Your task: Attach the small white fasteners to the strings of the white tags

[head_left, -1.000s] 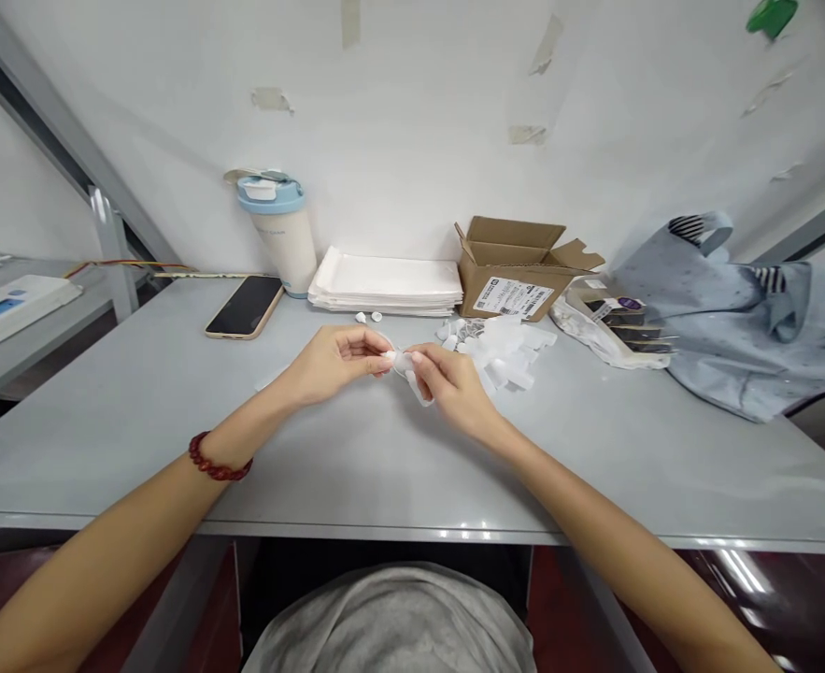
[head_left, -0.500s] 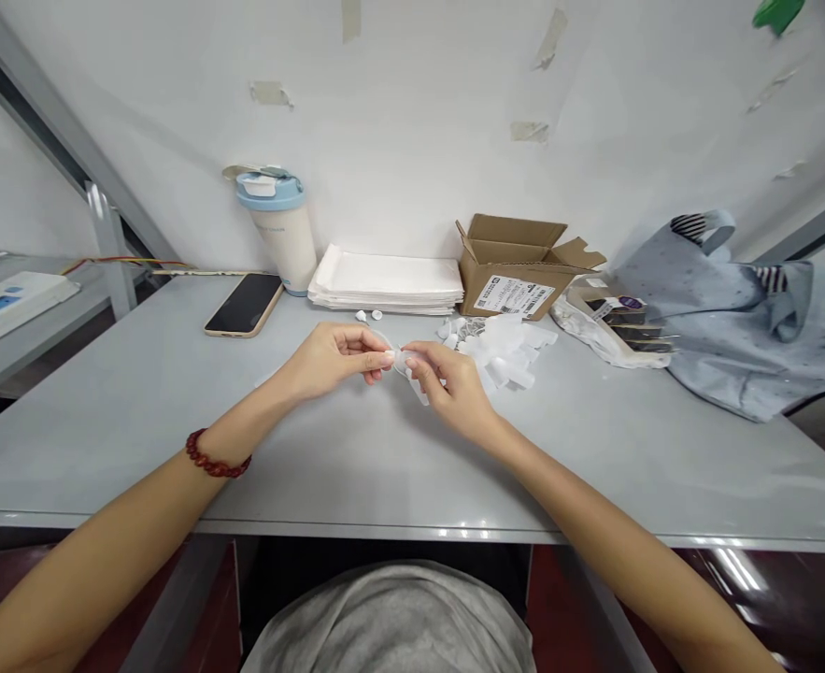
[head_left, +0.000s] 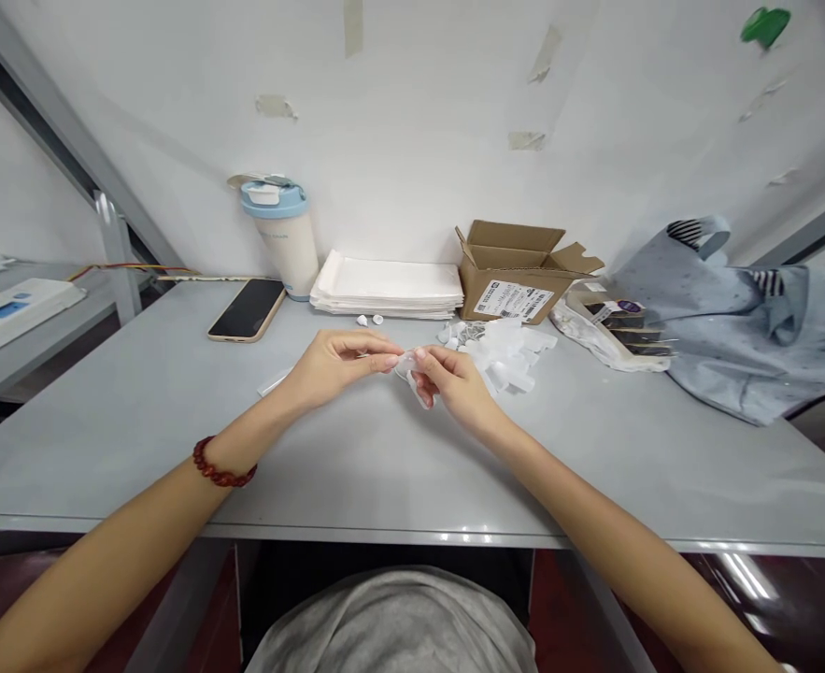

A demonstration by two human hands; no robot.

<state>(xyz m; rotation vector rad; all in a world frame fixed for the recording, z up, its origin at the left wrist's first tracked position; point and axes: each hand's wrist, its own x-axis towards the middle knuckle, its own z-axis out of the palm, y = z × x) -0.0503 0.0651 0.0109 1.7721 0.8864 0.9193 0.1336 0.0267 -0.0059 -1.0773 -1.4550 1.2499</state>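
Above the middle of the grey table, my left hand (head_left: 346, 363) and my right hand (head_left: 450, 379) meet over a small translucent white plastic piece (head_left: 405, 363). Fingertips of both hands pinch it from either side. Its exact kind is hard to make out, and fingers hide part of it. A whitish strip hangs by my right fingers. Just beyond my right hand lies a pile of translucent white pieces (head_left: 506, 353) with some thin, wiry bits at its left. Two small white caps (head_left: 370, 321) sit behind my left hand.
A phone (head_left: 248, 310), a cup with a blue lid (head_left: 286, 238), a stack of white envelopes (head_left: 391, 285) and an open cardboard box (head_left: 510, 280) line the back. At right are a clear-wrapped package (head_left: 615, 332) and a blue-grey cloth bag (head_left: 755, 327). A thin white strip (head_left: 272, 383) lies at left.
Both hands have shifted slightly and the fingers have changed their hold on the translucent piece. My left fingers are straighter, and my right thumb now lies over the piece. The view has tilted a little.
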